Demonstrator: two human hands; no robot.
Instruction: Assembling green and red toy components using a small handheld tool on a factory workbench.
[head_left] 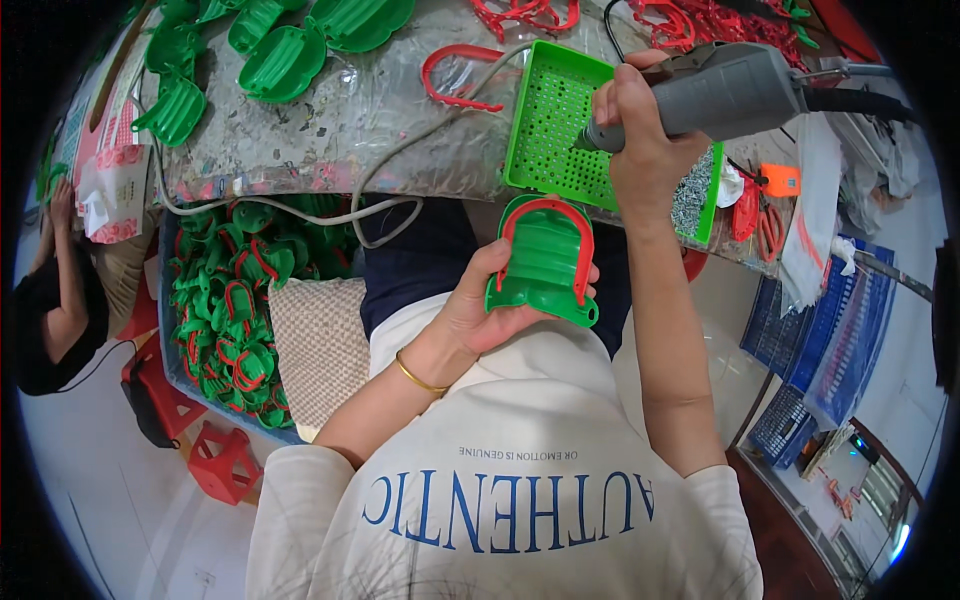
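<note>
My left hand [482, 300] is closed round a ridged green plastic part [545, 255] with a red U-shaped frame [585, 245] lying along its edge. I hold it above my lap, just in front of the table edge. My right hand [645, 140] is wrapped round a grey electric screwdriver [725, 95], held above the table. Its tip points left and lies over a green perforated tray [545, 165]. Small silvery screws [690, 200] fill part of the tray's right side, partly hidden by my wrist.
Loose green parts [282, 65] lie at the table's far left, and a red U-shaped frame [428, 75] lies beside the tray. A cable [365, 200] loops over the front edge. A blue bin [180, 370] of assembled parts stands left. Scissors [770, 232] lie right. Another person's arm [65, 270] shows far left.
</note>
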